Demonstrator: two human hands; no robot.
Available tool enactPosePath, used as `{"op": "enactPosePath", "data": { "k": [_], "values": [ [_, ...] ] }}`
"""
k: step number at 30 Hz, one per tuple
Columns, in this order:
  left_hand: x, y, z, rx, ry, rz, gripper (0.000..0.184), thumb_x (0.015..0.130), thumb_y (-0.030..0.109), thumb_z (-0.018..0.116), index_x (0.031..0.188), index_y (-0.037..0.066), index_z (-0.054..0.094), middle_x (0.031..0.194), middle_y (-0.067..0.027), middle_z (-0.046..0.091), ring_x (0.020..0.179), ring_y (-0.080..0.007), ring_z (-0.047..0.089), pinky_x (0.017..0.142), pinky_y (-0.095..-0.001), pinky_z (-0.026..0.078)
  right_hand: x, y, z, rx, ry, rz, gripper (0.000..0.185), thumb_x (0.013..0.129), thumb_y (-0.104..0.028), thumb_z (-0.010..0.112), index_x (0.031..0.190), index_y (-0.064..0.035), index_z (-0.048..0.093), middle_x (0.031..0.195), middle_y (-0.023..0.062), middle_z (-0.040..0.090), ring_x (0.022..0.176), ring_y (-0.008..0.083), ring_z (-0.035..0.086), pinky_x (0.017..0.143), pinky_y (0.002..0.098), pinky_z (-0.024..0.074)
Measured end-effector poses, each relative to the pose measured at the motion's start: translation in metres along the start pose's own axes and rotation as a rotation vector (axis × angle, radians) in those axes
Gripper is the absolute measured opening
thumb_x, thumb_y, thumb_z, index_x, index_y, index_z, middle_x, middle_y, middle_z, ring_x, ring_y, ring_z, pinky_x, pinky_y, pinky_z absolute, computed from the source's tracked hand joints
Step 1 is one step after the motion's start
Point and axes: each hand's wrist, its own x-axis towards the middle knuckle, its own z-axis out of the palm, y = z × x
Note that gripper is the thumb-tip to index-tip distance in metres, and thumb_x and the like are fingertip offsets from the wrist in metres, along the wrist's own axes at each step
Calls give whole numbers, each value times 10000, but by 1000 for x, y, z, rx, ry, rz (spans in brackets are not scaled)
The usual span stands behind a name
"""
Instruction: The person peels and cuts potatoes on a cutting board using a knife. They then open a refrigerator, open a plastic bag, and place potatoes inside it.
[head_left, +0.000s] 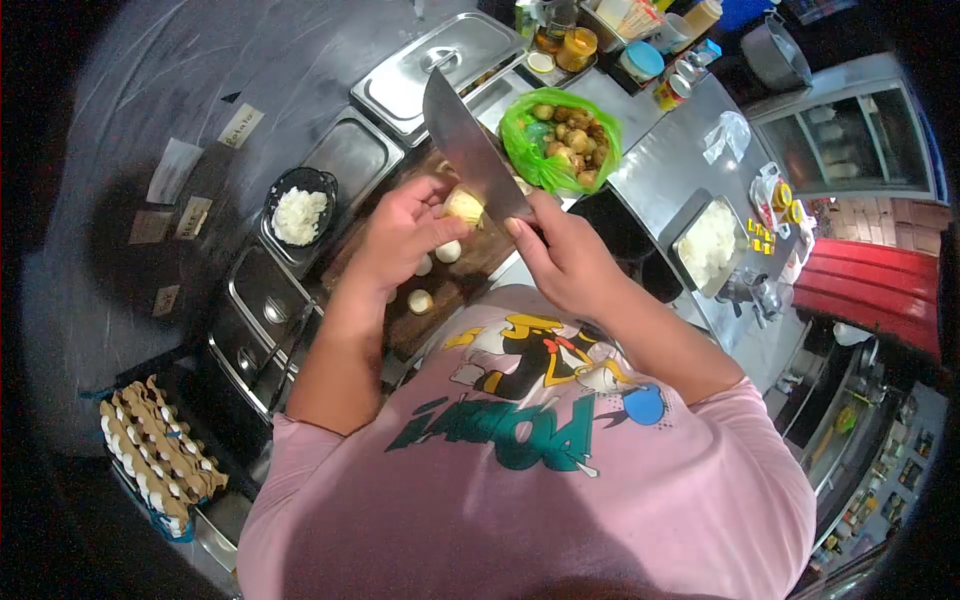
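My right hand (560,250) grips a large knife (470,150) by its handle, the broad blade pointing up and to the left. In my left hand (405,228) is a pale yellow, round vegetable (463,207), held beside the blade. Below both hands lies a brown cutting board (455,292). Several whitish round pieces rest on it, among them one (449,252) just under the held vegetable and another (420,301) lower down. A green plastic bag (515,125) full of small brownish round vegetables (577,140) stands open beyond the knife.
A black bowl of white food (299,217) sits at the left beside lidded steel containers (430,72). Egg trays (165,450) are at the lower left. A metal tray of white food (710,245) stands on the right counter. Jars (577,48) and tubs line the back.
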Motion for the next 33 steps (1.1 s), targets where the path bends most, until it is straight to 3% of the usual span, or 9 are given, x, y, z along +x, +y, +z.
{"op": "enactPosePath", "data": {
  "k": [8, 14, 18, 20, 23, 27, 33],
  "values": [
    [9, 26, 22, 251, -100, -118, 529, 907, 52, 855, 1367, -45, 612, 1247, -87, 716, 1120, -134, 691, 964, -310, 574, -2, -2, -10, -19, 25, -19, 203, 1087, -191, 591, 1124, -9, 511, 821, 259, 671, 788, 495, 681, 657, 533, 509],
    [10, 23, 31, 83, 2, -48, 544, 884, 14, 859, 1364, -50, 612, 1251, -93, 722, 1115, -151, 709, 966, -303, 579, -1, -18, -17, -18, 73, -31, 209, 1081, -203, 599, 1098, -9, 522, 829, 262, 674, 807, 500, 685, 680, 538, 524],
    [4, 29, 31, 79, -26, -51, 541, 882, 7, 856, 1361, -51, 611, 1255, -99, 721, 1122, -163, 714, 981, -313, 582, -7, -17, -19, -78, 15, -20, 212, 1078, -205, 607, 1089, -11, 520, 838, 257, 678, 801, 497, 684, 669, 535, 519],
    [1, 33, 31, 145, -54, -103, 641, 851, 51, 888, 1414, -37, 597, 1333, -102, 701, 1197, -187, 685, 1050, -358, 552, -8, -15, -17, -79, 4, -24, 211, 1077, -203, 609, 1086, -12, 519, 837, 257, 679, 797, 496, 683, 665, 533, 517],
    [-1, 35, 32, 163, -65, -88, 541, 880, 11, 860, 1357, -51, 612, 1243, -105, 726, 1123, -162, 716, 980, -320, 592, -5, -15, -14, -64, 21, -75, 210, 1077, -201, 610, 1079, -14, 515, 837, 257, 677, 785, 494, 680, 653, 529, 512],
    [-5, 44, 32, 207, -67, -132, 629, 830, 34, 898, 1391, -36, 622, 1292, -90, 716, 1148, -166, 696, 1012, -353, 567, -4, -21, -13, -56, 1, -68, 206, 1075, -195, 612, 1078, -13, 513, 838, 258, 675, 775, 491, 679, 648, 528, 510],
    [-8, 48, 37, 543, -120, -202, 602, 806, 34, 915, 1346, -35, 660, 1222, -61, 737, 1103, -138, 693, 970, -329, 573, -4, -23, -11, -58, 8, -99, 214, 1070, -199, 619, 1083, -16, 508, 830, 252, 672, 768, 483, 683, 645, 526, 510]
  ]
}}
